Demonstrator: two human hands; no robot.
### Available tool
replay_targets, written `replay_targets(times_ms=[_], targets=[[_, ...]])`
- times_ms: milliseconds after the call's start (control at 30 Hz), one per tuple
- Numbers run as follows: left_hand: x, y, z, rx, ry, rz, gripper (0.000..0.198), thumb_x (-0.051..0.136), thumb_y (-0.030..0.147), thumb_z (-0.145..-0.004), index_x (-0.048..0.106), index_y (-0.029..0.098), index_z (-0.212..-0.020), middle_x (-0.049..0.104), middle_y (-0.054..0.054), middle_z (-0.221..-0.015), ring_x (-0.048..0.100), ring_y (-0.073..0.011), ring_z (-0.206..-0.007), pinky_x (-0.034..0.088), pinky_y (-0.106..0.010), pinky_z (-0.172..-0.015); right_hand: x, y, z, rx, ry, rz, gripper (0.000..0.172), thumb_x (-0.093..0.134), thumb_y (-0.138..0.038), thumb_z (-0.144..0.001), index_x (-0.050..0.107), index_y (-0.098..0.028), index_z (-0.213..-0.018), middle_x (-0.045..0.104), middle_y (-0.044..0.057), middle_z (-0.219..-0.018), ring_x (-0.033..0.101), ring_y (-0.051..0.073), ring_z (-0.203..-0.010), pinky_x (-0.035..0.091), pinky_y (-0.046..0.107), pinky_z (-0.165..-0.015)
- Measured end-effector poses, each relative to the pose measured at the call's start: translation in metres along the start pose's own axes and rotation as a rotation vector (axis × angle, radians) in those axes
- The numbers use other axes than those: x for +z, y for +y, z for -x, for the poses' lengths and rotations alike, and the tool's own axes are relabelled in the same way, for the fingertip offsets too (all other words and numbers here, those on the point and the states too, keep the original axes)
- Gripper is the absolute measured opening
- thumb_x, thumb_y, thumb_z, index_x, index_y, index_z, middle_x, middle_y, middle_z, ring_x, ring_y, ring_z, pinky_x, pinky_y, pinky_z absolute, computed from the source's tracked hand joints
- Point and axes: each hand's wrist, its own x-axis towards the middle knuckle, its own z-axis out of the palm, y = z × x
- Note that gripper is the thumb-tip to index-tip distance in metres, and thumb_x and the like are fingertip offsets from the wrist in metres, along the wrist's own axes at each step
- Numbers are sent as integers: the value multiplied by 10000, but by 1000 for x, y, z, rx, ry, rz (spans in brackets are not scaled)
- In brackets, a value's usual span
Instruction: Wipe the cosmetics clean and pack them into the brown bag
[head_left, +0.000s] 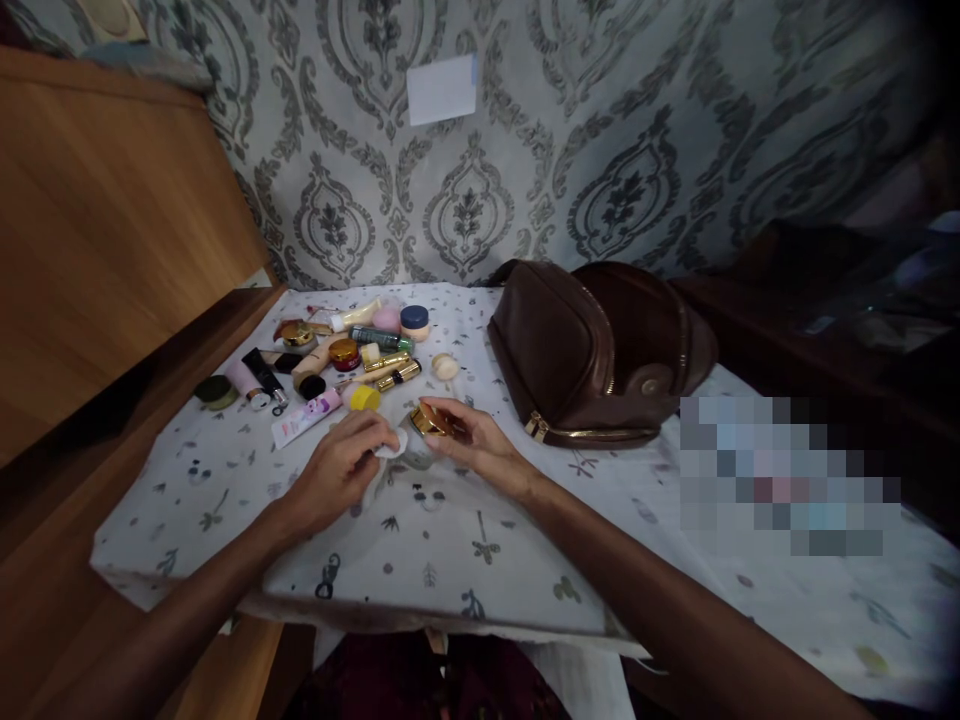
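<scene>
My right hand [471, 438] is closed around a small gold compact [429, 420], held just above the white patterned cloth [420, 540]. My left hand [346, 462] pinches a small white round pad [393, 444] right beside the compact. Behind the hands lies a spread of cosmetics: a white and pink tube [306, 417], a yellow cap [365, 398], gold lipsticks [397, 375], a blue-lidded jar [414, 322] and a pink jar [387, 319].
A brown zip bag [592, 355] stands open at the right of the hands. A wooden cabinet [97, 230] rises on the left. Patterned wallpaper [525, 150] backs the table. A blurred patch covers part of the right side.
</scene>
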Motion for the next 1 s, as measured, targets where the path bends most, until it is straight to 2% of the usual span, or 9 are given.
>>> replay_targets(times_ms=[200, 400, 533, 600, 700, 800, 900, 1000], targets=[[-2, -8, 1, -31, -49, 30, 281, 434, 1, -746, 591, 208, -854, 595, -31, -928, 572, -196, -924, 468, -314, -820, -4, -2, -1, 4, 2, -24, 529, 742, -406, -789, 628, -239, -1279, 660, 69, -1263, 620, 241, -1153, 465, 438, -1037], [0, -1, -19, 23, 33, 57, 282, 412, 21, -783, 590, 206, -901, 607, -39, -953, 570, -200, -959, 464, -340, -872, -6, -3, -3, -47, -6, 46, 503, 691, -465, -843, 641, -248, -1294, 656, 70, -1260, 592, 245, -1193, 420, 467, -1088], [7, -4, -30, 70, 77, 72, 269, 410, 32, -824, 583, 213, -921, 611, -37, -952, 574, -194, -961, 454, -336, -870, -6, 0, -5, -54, -8, 10, 487, 680, -492, -850, 654, -262, -1279, 635, 58, -1310, 576, 243, -1220, 416, 445, -1097], [8, -8, -31, 74, 70, 111, 256, 412, 31, -823, 574, 213, -902, 610, -32, -939, 576, -188, -943, 451, -329, -856, -7, 1, -5, -46, 1, -8, 500, 677, -497, -850, 645, -259, -1290, 647, 55, -1277, 591, 235, -1181, 441, 425, -1067], [7, -15, -30, 76, 27, 176, 226, 413, 29, -815, 554, 205, -835, 590, -23, -887, 563, -175, -878, 442, -307, -806, -8, 3, -5, -30, 4, 3, 572, 656, -497, -862, 568, -258, -1374, 668, 39, -1105, 631, 195, -992, 508, 380, -927], [3, -22, -27, 57, -23, 230, 195, 429, 41, -818, 540, 199, -791, 570, -17, -836, 550, -167, -827, 432, -294, -768, -8, 3, -5, -32, 7, 13, 584, 631, -488, -879, 522, -272, -1411, 638, 17, -1014, 611, 163, -876, 512, 330, -819], [2, -24, -23, 33, -57, 246, 179, 442, 53, -822, 544, 196, -786, 571, -18, -822, 551, -168, -812, 432, -290, -755, -6, -1, -5, -33, 22, 20, 512, 641, -490, -866, 606, -259, -1322, 644, 17, -981, 603, 169, -874, 497, 322, -810], [4, -19, -24, 40, -20, 250, 185, 444, 49, -821, 557, 195, -816, 581, -19, -848, 561, -165, -824, 437, -286, -757, -3, -5, -6, -21, 41, 35, 434, 671, -502, -837, 687, -223, -1168, 656, 21, -916, 597, 178, -844, 482, 313, -770]])
